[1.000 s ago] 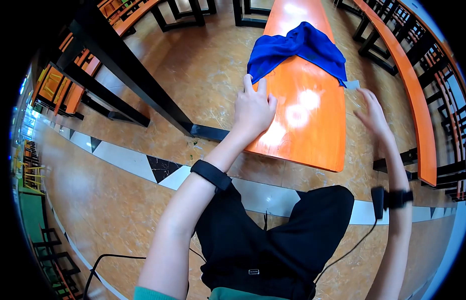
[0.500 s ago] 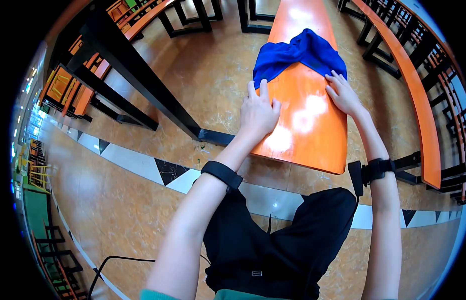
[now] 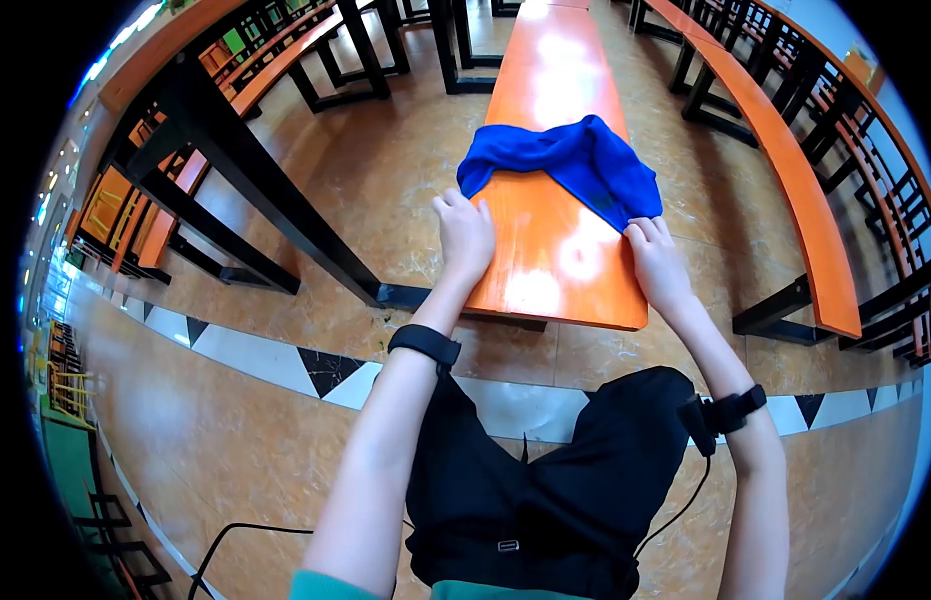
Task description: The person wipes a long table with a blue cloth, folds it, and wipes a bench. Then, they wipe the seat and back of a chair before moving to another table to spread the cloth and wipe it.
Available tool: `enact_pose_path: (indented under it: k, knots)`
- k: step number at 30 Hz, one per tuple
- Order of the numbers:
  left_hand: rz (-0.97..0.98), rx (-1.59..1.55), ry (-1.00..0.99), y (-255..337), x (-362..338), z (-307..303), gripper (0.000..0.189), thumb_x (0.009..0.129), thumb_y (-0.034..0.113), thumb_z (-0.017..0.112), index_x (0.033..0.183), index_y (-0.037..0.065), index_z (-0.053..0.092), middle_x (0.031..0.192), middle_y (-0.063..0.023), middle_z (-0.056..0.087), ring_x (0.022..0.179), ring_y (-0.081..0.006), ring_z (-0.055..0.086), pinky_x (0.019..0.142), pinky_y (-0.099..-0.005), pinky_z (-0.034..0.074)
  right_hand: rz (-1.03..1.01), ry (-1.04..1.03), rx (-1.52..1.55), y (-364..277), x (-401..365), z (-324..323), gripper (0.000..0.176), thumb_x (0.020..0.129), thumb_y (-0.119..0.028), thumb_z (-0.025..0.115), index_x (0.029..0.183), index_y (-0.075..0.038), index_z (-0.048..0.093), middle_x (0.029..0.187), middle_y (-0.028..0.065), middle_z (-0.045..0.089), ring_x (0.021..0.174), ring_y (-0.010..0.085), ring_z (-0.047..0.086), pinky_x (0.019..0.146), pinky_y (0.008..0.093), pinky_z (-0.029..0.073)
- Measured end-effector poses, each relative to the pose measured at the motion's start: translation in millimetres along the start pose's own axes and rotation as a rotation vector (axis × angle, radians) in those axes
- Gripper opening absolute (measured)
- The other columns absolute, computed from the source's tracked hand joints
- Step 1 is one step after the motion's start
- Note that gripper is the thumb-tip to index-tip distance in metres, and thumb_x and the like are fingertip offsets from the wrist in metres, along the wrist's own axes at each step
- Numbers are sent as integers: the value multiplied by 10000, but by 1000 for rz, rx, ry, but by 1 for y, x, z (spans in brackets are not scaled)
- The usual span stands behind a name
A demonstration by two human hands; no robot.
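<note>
A crumpled blue cloth lies across the orange bench, its two ends reaching the bench's side edges. My left hand is at the bench's left edge, its fingers curled round the near left corner of the cloth. On the right edge, my right hand pinches the cloth's near right corner between closed fingers. The bench's glossy near end shows between my hands.
A black metal table frame stands to the left. Another orange bench runs along the right side. More benches and tables stand further back. A black cable hangs at the lower left, over the tiled floor.
The view has shifted, with the bench appearing lower and further left. The fingers of both hands have closed at the cloth's corners. The cloth's folds have changed, its top now flatter.
</note>
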State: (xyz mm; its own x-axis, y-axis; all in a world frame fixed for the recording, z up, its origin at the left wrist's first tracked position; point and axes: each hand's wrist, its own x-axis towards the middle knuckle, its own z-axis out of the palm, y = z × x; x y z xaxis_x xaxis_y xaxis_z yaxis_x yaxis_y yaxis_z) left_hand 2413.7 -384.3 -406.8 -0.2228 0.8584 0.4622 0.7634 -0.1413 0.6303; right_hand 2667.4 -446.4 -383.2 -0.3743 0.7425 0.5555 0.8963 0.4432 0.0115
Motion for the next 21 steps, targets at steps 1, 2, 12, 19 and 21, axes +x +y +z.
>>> enact_pose_path:
  k: [1,2,12,19,21]
  knots:
    - [-18,-20,50,-2,4,3,362,799,127,596,1011,-90,400,1003,-296,414,810,-424,549,741,-449,462,0,-31,-53,-1,4,0,118,730,-29,503,846,-9,510,881,132,534,921,270,521,762,358,469]
    - [-7,-19,82,-6,5,5,337,794,135,598,994,-85,438,979,-293,454,813,-420,554,748,-449,462,-2,-60,-107,-1,8,1,103,729,-32,500,829,-12,487,849,133,520,908,267,518,747,360,468]
    - [20,212,71,-28,80,-85,139,686,77,523,775,27,616,817,-205,623,784,-376,606,722,-442,489,138,-10,-555,93,-5,-96,100,756,-38,502,843,-71,466,739,94,571,678,260,612,570,360,498]
    - [248,385,97,-3,124,-133,175,806,156,510,908,67,621,893,-187,604,835,-387,596,755,-469,479,643,-205,-603,137,-21,-143,114,691,-72,538,791,-21,562,800,188,628,786,353,624,658,438,496]
    - [260,270,112,1,143,-137,198,811,144,480,871,30,630,871,-223,624,848,-409,589,800,-473,465,753,-176,-571,144,-23,-143,147,682,-110,560,785,-7,578,827,214,629,819,363,623,700,437,500]
